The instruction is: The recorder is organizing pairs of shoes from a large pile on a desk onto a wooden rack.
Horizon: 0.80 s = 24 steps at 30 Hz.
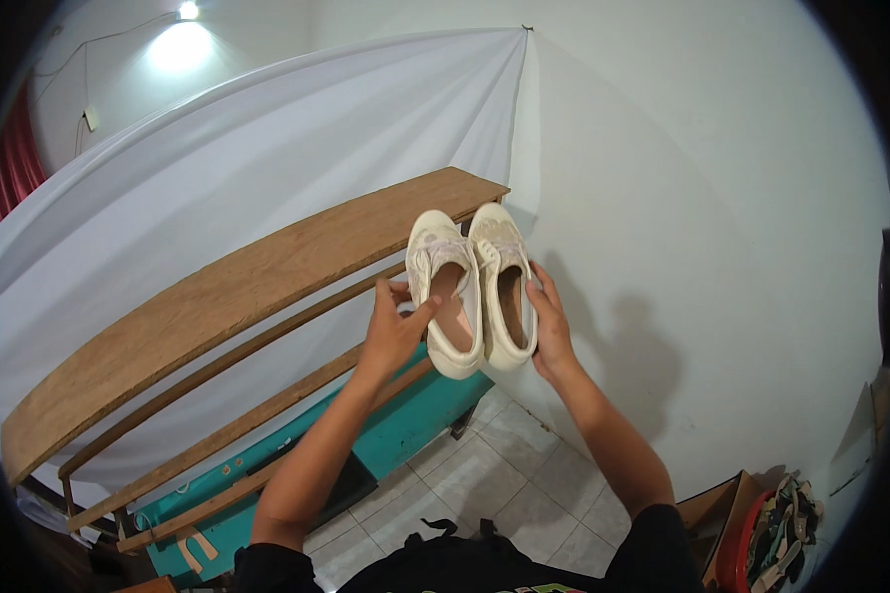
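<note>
Wood shelf [247,282] off to the left, left hand [396,338] pinching one cream shoe [449,281], thumb at the opening, other shoe [507,285] right beside it, right hand [552,331] gripping its outer side, both up in midair; imo light grips, toes level

The person wears a black top [386,573] with short sleeves [275,569] ending near the elbows. Dark strap-like pieces [441,528] stand out at the front, above a partly visible, green-tinged print [554,589].
</note>
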### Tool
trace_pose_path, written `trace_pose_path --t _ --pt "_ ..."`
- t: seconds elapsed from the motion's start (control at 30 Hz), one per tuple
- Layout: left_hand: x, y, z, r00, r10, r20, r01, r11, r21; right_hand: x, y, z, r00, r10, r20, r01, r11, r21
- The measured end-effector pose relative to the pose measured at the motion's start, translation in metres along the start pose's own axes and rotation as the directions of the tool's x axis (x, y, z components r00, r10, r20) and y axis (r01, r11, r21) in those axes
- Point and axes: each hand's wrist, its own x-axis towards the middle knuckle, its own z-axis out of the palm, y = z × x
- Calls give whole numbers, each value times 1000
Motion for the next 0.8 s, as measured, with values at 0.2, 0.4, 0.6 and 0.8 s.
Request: trace_pose_path --t 0.2,0.4,0.6,0.8 --pt "116 21 23 996 -81 -25 84 958 274 139 0 -34 982 40 183 -42 999 8" --pt "209 -60 42 986 8 -165 71 879 472 255 31 -77 951 143 273 -48 944 -328" --pt "245 -162 74 956 -105 -273 246 795 555 364 140 -139 874 184 450 -15 935 -355" --pt "269 -208 80 908 -72 -412 310 776 549 413 184 -150 787 160 596 31 954 -297"
